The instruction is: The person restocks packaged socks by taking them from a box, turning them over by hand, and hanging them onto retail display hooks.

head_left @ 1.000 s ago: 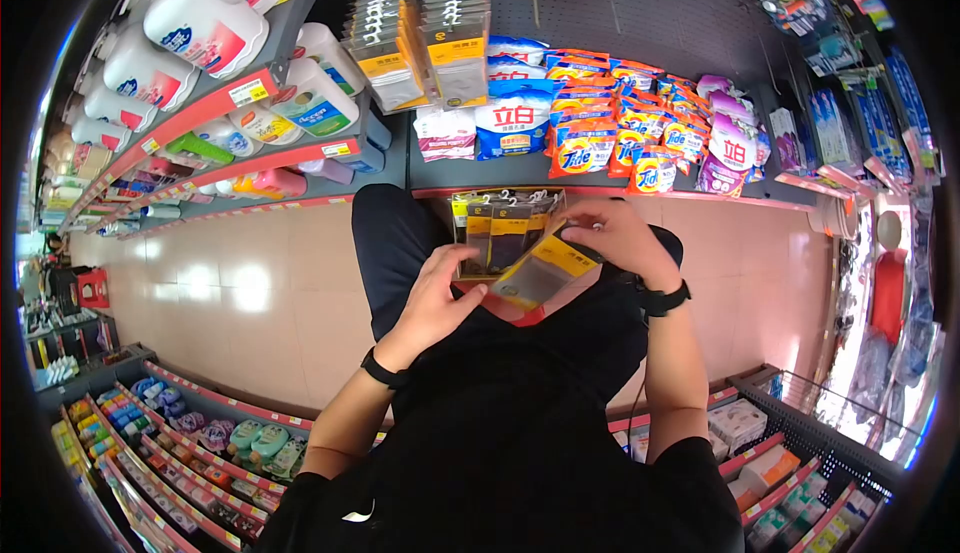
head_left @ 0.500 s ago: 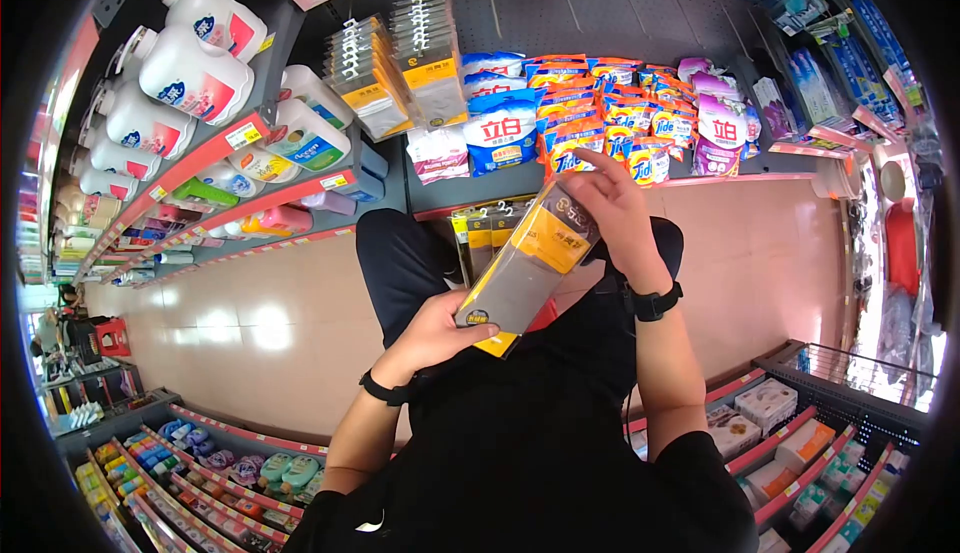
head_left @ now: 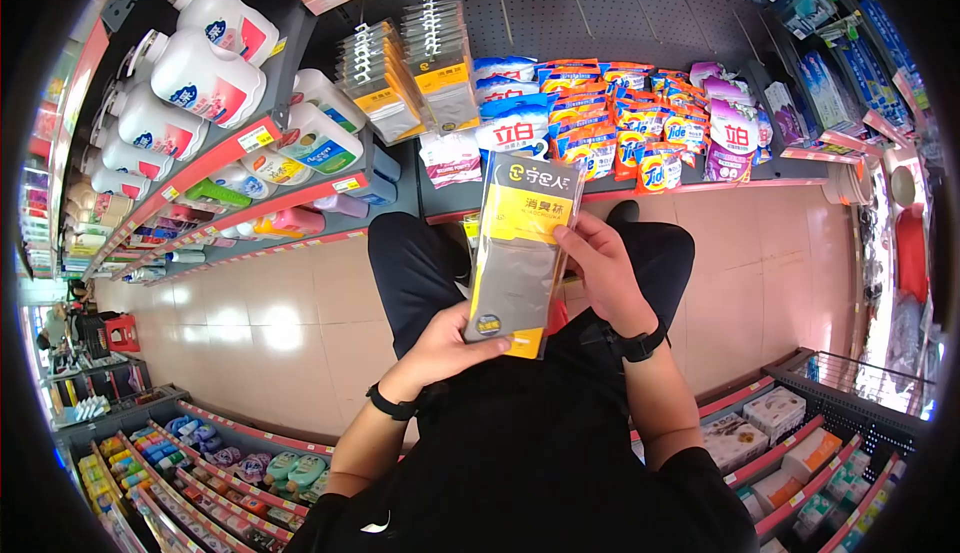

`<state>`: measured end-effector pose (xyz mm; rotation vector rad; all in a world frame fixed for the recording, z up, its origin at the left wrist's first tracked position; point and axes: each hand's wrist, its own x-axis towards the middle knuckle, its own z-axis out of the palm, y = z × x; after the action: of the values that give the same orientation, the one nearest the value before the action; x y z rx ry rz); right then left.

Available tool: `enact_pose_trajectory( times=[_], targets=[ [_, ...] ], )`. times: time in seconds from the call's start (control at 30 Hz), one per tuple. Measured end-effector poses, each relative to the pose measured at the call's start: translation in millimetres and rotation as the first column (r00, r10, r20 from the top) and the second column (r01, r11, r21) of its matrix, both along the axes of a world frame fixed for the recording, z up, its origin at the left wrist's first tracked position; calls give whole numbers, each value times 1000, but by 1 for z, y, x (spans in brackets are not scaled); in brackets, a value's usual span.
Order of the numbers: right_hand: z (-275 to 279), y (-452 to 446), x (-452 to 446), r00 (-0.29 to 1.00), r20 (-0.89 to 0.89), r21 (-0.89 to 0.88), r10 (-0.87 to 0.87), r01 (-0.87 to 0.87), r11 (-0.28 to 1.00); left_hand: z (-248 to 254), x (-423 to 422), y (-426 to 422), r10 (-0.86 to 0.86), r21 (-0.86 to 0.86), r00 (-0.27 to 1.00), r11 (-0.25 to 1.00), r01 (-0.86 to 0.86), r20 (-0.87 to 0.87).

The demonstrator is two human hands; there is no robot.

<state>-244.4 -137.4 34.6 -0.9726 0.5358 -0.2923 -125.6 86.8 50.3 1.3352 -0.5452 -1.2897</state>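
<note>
Holding the flat grey and yellow packet between two hands, the person has it in front of the bent knees, its top slightly tilted to the right. The left hand grips the lower left corner, with the thumb lying over the front. The right hand pinches the right edge, a little above the middle. Beyond the packet, bags of detergent stand in a row on the shelf, and similar packets hang from hooks above its left part.
</note>
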Motion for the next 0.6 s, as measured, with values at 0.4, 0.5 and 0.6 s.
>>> enact_pose_trajectory(
  times=[0.4, 0.5, 0.6],
  targets=[
    [0, 5, 3, 999, -29, -40, 27, -28, 999, -9, -2, 9, -70, 31, 997, 997, 69, 38],
    [0, 7, 4, 999, -30, -61, 42, -44, 997, -6, -2, 8, -83, 47, 996, 996, 82, 14],
    [-1, 7, 5, 999, -35, -85, 39, -41, 996, -8, -4, 8, -105, 78, 994, 991, 105, 0]
  ],
)
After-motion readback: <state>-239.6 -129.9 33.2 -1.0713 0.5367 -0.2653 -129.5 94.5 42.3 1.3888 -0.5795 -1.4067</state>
